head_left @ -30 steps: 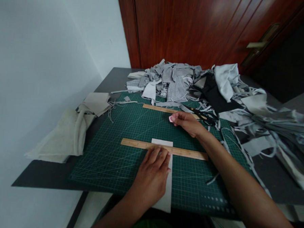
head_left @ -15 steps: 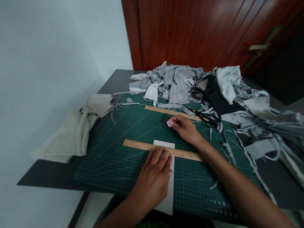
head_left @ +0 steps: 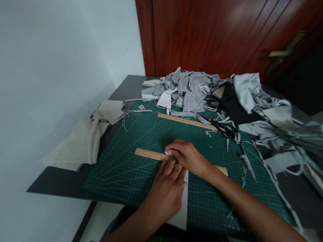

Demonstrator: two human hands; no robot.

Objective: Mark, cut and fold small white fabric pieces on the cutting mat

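Observation:
My left hand (head_left: 167, 190) lies with its fingers spread, pressing on a wooden ruler (head_left: 149, 154) and a pale fabric strip (head_left: 183, 212) beneath it. The strip runs down to the mat's near edge. Just above those fingertips, my right hand (head_left: 185, 154) is closed in a pinch on a small pink piece (head_left: 168, 151), held at the ruler's upper edge. It covers the top end of the strip and part of the ruler. The green cutting mat (head_left: 115, 169) lies under everything.
Another wooden ruler (head_left: 178, 119) and black scissors (head_left: 223, 129) lie at the mat's far side. Behind them is a heap of grey fabric scraps (head_left: 193, 97). Folded cream cloth (head_left: 79, 145) sits at the left, and more strips (head_left: 298, 139) lie at the right.
My right hand has moved down and slightly left with the pink piece, from above the ruler onto its edge beside my left fingers. The view has shifted slightly.

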